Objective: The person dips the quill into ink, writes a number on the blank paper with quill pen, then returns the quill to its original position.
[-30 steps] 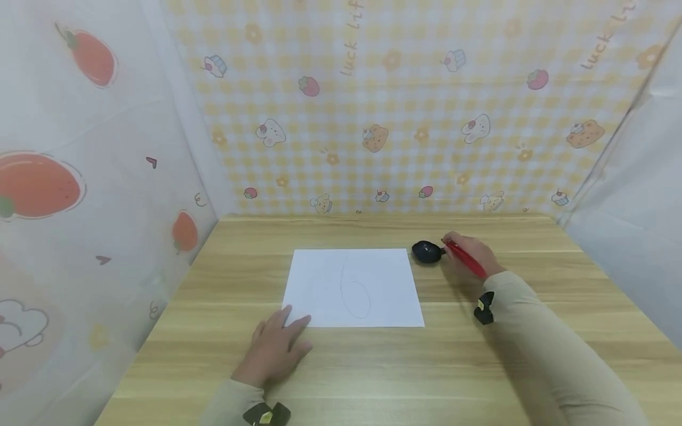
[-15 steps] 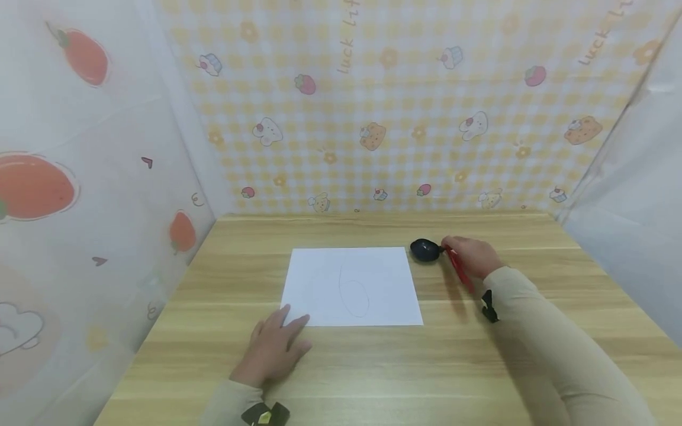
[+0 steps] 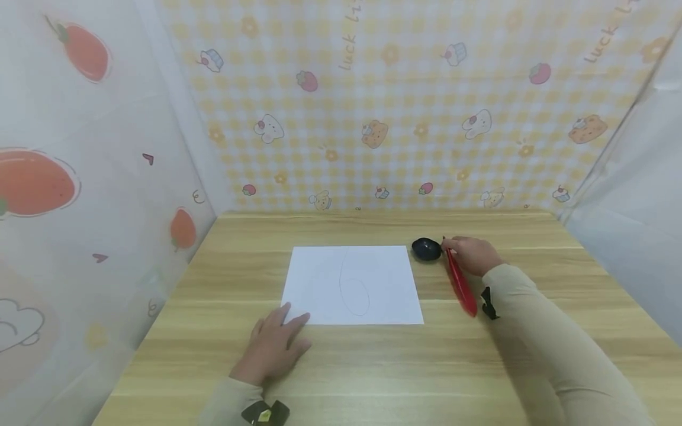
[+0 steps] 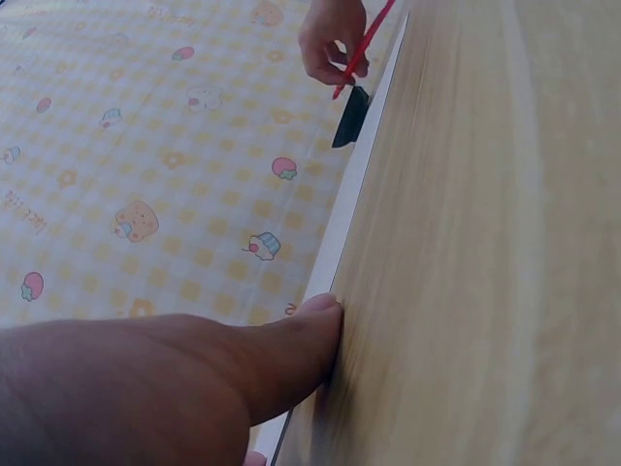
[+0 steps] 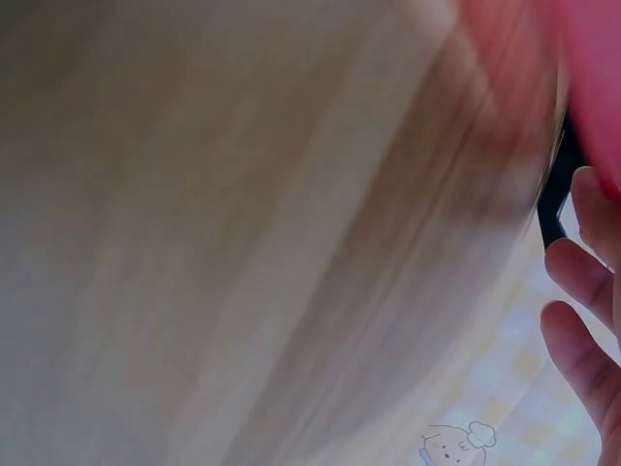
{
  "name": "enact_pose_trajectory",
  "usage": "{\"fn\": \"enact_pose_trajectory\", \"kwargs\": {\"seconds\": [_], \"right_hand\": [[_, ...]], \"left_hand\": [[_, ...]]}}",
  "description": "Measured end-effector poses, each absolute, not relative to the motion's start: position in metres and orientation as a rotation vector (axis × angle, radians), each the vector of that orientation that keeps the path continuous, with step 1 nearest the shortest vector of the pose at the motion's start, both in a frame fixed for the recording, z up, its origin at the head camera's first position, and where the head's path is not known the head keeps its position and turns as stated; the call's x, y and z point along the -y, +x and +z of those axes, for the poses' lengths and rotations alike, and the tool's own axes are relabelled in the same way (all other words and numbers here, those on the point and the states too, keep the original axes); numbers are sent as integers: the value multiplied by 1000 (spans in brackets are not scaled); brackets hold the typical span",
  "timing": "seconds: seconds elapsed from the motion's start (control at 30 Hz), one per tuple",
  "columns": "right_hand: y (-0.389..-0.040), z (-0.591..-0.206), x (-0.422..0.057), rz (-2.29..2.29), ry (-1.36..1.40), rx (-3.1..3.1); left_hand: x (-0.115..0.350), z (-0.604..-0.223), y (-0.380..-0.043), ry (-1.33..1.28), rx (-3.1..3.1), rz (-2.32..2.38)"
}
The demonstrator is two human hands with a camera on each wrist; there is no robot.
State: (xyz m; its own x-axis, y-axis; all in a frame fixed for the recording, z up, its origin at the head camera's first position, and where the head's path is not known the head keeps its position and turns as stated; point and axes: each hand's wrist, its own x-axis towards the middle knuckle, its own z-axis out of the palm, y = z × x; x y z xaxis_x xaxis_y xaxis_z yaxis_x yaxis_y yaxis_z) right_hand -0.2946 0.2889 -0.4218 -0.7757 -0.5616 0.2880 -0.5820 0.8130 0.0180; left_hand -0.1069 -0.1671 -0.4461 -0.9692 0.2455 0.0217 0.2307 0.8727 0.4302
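Note:
My left hand [image 3: 272,346] rests with spread fingers on the lower left corner of a white sheet of paper [image 3: 314,278], which bears a thin pencil-like line shaped like a 6. To the right of the sheet, my right hand [image 3: 476,255] pinches a long red pen-like stick [image 3: 460,284], broad like a feather, near its narrow dark end. Its wide end points toward me. A small rounded black dish-like object [image 3: 427,249] sits beside the right fingertips; whether they touch is unclear. In the right wrist view, the red stick [image 5: 597,58] is blurred and cut off.
A wood-grain table [image 3: 362,373] lies under everything. A yellow checked cloth [image 3: 399,100] hangs at its back edge, with white printed sheets [image 3: 106,236] along the left side and a pale sheet [image 3: 639,195] on the right.
The red stick has swung in my right hand: its wide end now points down toward me rather than toward the wrist. My left hand and the paper have stayed put.

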Motion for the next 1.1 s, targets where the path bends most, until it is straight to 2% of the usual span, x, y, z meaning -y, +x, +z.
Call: {"fn": "enact_pose_trajectory", "kwargs": {"seconds": [1.1], "right_hand": [[-296, -416, -281, 139, 774, 2922]], "left_hand": [[168, -448, -107, 381, -3011, 697]]}}
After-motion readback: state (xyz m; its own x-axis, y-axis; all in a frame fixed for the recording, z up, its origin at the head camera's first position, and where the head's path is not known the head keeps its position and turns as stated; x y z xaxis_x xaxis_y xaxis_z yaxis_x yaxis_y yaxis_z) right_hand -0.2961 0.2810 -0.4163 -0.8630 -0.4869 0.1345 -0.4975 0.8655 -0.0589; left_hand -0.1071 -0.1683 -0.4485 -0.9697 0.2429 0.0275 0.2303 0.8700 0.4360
